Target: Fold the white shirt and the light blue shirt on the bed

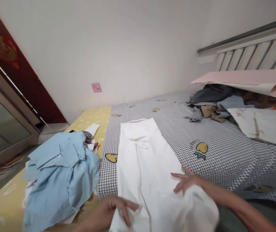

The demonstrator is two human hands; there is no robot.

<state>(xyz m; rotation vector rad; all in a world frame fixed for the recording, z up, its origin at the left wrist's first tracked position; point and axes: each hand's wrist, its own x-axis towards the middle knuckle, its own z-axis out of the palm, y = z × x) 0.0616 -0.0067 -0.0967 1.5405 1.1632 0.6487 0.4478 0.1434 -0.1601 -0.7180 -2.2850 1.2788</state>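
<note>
A long white garment (pixel 147 167) lies stretched out on the checked bed sheet (pixel 215 151), reaching from the near edge towards the wall. My left hand (pixel 115 209) rests at the garment's near left corner, its fingers curled onto the cloth. My right hand (pixel 186 182) lies flat on the garment's right edge with fingers spread; a fold of the white cloth covers part of my wrist.
A crumpled light blue shirt (pixel 60 174) lies on a yellow sheet (pixel 2 203) to the left. A heap of grey, blue and tan clothes (pixel 212 103) and a white cloth (pixel 263 125) sit at the right under a pink board (pixel 244 79), by the headboard.
</note>
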